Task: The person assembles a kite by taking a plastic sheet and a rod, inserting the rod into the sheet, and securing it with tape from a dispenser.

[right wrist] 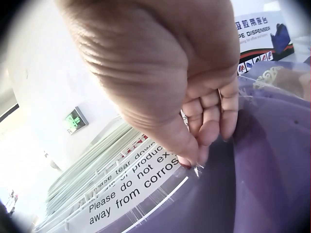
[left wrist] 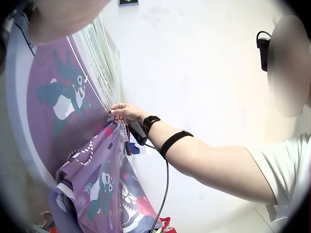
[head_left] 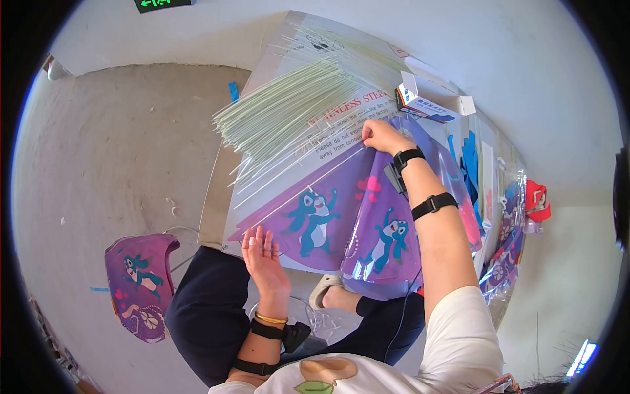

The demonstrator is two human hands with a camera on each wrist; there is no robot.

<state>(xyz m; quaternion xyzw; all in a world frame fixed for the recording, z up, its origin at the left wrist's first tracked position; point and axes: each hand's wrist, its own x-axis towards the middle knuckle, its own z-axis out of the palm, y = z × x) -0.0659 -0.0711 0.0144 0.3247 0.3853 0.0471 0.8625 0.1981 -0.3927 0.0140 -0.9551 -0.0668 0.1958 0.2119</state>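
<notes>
A purple printed plastic sheet (head_left: 282,223) with blue cartoon rabbits lies over the board, its right part folded up and hanging. Along its upper edge runs a thin white rod (head_left: 308,184). My right hand (head_left: 387,136) is at the sheet's edge by the rod's upper end; in the right wrist view, thumb and forefinger pinch a small clear shiny scrap (right wrist: 197,170) just beyond the rod tip. My left hand (head_left: 268,269) is at the sheet's lower left corner, palm up with fingers extended. Part of that hand fills the top of the left wrist view.
Many pale thin rods (head_left: 282,108) lie bundled on the printed board (head_left: 328,141). Behind my right hand stands an opened tape dispenser box (head_left: 430,102). Blue strips (head_left: 470,167) and more printed film are at right. A finished-looking purple printed piece (head_left: 139,282) sits at lower left.
</notes>
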